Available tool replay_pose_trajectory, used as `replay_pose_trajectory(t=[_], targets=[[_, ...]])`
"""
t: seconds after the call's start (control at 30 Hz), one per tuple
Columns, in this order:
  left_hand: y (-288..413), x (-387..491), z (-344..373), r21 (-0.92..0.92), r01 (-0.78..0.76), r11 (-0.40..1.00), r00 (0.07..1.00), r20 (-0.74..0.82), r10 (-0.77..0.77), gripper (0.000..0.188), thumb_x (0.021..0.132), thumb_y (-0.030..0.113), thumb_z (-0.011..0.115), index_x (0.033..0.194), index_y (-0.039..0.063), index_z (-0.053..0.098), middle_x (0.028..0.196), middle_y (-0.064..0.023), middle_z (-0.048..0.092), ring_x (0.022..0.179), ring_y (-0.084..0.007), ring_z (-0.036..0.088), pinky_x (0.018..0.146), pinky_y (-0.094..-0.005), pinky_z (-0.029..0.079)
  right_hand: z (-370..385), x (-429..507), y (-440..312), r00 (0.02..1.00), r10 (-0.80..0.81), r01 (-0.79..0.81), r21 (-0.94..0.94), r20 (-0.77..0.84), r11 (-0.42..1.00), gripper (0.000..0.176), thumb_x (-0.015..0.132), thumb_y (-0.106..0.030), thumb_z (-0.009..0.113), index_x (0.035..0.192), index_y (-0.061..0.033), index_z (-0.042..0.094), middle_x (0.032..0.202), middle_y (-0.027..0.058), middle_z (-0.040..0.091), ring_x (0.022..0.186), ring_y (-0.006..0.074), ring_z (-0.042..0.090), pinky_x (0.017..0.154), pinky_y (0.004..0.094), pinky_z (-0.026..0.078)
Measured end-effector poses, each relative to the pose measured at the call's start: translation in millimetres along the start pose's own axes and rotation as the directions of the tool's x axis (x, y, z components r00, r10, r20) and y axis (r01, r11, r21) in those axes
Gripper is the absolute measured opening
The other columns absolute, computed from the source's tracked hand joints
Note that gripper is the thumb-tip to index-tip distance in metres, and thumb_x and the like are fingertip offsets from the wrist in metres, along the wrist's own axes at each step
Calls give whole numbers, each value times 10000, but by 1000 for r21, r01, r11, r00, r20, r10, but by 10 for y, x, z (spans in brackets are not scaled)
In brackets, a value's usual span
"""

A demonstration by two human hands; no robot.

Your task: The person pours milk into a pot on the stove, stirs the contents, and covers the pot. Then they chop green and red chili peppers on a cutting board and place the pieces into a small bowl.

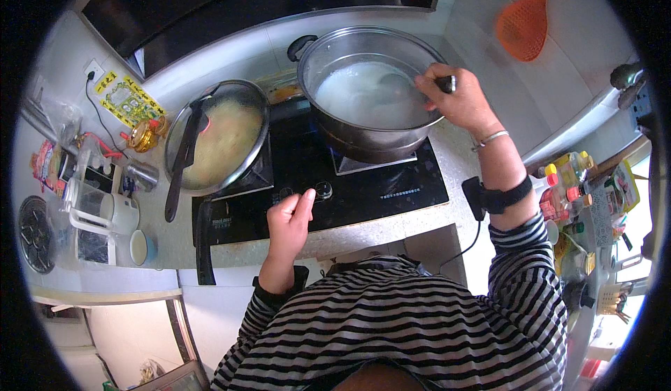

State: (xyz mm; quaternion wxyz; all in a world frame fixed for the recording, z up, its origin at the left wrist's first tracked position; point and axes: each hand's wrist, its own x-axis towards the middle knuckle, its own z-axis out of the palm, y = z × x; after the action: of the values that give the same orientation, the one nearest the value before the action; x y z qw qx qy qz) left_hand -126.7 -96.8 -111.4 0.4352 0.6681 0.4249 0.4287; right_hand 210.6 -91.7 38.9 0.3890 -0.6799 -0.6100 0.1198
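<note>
My right hand [458, 95] grips the dark-tipped handle of a ladle [446, 84] at the right rim of a large steel pot [367, 139]. Steaming, whitish liquid [356, 95] fills the lower part of the pot, and the ladle's far end dips into it, blurred. My left hand [291, 218] is closed in a loose fist over the front of the black gas hob [409, 181], just beside a control knob [323, 190]. Nothing shows in that fist. On the left burner stands a pan under a fogged glass lid [230, 139], with pale food dimly visible through it.
A black spatula [181, 171] lies across the lid's left side. The pan's handle [205, 254] juts past the counter edge. Further left are a cup [139, 248] and a clear pitcher [99, 207]. Several bottles [566, 197] stand at right; an orange strainer [524, 24] hangs on the wall.
</note>
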Motion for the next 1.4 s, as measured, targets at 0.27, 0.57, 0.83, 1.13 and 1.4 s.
replay_pose_trajectory(t=[0.27,0.57,0.83,1.13,1.4], targets=[[-17,-44,-3,-21,15,1000,1000,-21,-15,446,972,199,679,600,23,507,538,-4,508,506,-56,422,472,-260,330,-164,-152,-386,985,164,-173,215,62,961,402,936,-364,681,730,-20,665,639,48,645,487,125,628,480,271,484],[2,-10,13,-30,-1,1000,1000,-2,1,446,972,230,677,605,22,535,535,-9,507,509,-67,428,474,-273,340,58,-96,-175,971,224,-222,42,-77,974,370,959,-359,683,836,-10,664,744,20,641,558,119,623,519,254,518],[8,-32,58,-53,8,999,999,34,-7,452,981,255,663,611,25,543,544,-2,511,511,-72,444,483,-275,353,-32,-196,-420,975,223,-214,309,4,927,384,938,-333,707,732,-16,643,640,18,617,527,113,640,463,242,461],[-36,-43,-5,-43,17,999,1000,-5,-17,430,973,238,674,627,14,551,537,-20,523,494,-77,453,468,-275,359,7,-206,-368,988,143,-152,196,62,969,340,952,-294,683,743,-34,619,691,16,615,554,112,657,471,231,479],[-7,-30,16,-29,-41,999,999,-3,41,430,974,248,672,636,11,555,550,-33,526,496,-86,454,469,-285,361,231,-91,-343,979,199,-176,297,-50,939,295,949,-242,696,777,-10,639,728,36,630,556,111,630,461,252,485]])
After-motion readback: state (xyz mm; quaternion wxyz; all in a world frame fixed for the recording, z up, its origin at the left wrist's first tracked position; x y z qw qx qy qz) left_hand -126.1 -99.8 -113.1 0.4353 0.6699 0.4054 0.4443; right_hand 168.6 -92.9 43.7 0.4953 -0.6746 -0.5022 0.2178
